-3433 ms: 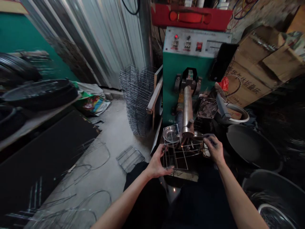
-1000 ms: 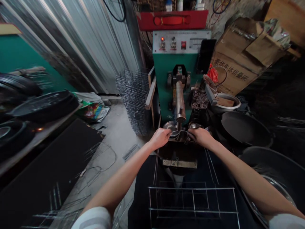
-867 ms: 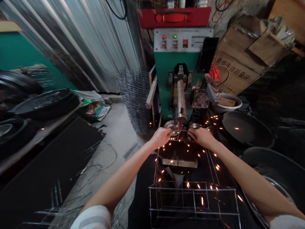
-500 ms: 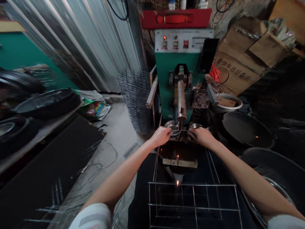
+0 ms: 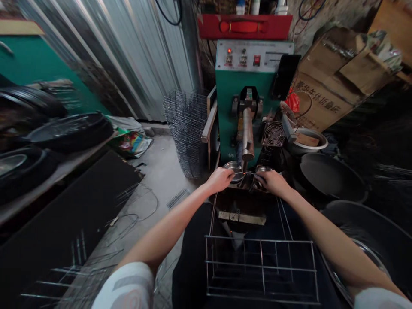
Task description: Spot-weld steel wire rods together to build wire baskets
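My left hand (image 5: pixel 220 179) and my right hand (image 5: pixel 273 182) are closed on the far end of a wire rack (image 5: pixel 261 241), one at each side of the machine's electrode. The rack's long side wires run back toward me, and its boxy grid end hangs over my lap. Between my hands, a thin wire crosses under the upper electrode arm (image 5: pixel 247 133) of a green spot welding machine (image 5: pixel 231 90). A small red-hot spot glows on the wire at the electrode tip. My fingertips partly hide the wire they pinch.
A stack of wire grids (image 5: pixel 186 133) stands left of the machine. Large black pans (image 5: pixel 331 178) and a grey bowl (image 5: pixel 309 146) sit at right, near a cardboard box (image 5: pixel 322 98). A black board (image 5: pixel 74 219) and loose wires lie at left.
Bright sparks that were falling below the electrode are gone; a red glow now shows at its tip. The rack's near end has shifted slightly up in view. Both hands keep their grip.
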{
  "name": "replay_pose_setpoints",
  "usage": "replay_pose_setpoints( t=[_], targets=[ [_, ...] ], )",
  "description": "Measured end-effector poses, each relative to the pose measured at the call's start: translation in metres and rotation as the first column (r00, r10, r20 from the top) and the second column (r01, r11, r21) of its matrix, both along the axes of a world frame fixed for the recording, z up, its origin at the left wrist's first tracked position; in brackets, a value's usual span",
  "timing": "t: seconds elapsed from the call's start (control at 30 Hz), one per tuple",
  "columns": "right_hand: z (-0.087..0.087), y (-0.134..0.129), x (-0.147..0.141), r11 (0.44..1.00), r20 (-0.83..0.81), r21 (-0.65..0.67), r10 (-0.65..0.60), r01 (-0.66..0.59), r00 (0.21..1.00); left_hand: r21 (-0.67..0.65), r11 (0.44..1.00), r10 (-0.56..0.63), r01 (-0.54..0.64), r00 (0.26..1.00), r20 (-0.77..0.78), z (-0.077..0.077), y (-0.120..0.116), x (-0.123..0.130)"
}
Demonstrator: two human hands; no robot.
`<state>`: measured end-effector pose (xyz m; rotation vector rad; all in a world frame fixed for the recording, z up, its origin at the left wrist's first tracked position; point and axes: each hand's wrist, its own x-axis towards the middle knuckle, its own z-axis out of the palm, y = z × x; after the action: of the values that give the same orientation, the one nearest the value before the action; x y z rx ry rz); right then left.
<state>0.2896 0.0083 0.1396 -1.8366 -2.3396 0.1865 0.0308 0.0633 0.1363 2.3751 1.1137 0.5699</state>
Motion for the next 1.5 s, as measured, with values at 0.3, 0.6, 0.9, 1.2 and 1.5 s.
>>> replay_pose_setpoints(
  t=[0.3, 0.6, 0.9, 1.2, 1.5],
  targets=[
    [-0.05, -0.114, 0.047, 0.965, -0.47, 0.102, -0.168, 0.243, 0.866, -0.344, 0.939, 0.071, 0.03, 0.958, 0.277, -0.048, -0.087, -0.078],
    [-0.081, -0.209, 0.094, 0.732, -0.677, 0.003, -0.5, 0.681, 0.54, -0.803, 0.439, 0.277, 0.404, 0.789, 0.549, -0.128, -0.219, -0.086],
    [-0.163, -0.261, 0.217, 0.344, -0.31, -0.356, -0.921, 0.869, 0.237, -0.857, 0.466, 0.572, 0.22, 0.663, 0.482, -0.092, -0.23, -0.003],
    [-0.232, -0.284, 0.262, 0.1, 0.005, -0.426, -0.994, 0.899, 0.113, -0.863, 0.421, 0.601, 0.279, 0.627, 0.496, -0.085, -0.207, 0.007],
    [-0.214, -0.302, 0.274, 0.155, -0.223, -0.187, -0.968, 0.97, 0.112, -0.694, 0.711, 0.462, 0.117, 0.667, 0.585, -0.062, -0.202, -0.022]
  ],
)
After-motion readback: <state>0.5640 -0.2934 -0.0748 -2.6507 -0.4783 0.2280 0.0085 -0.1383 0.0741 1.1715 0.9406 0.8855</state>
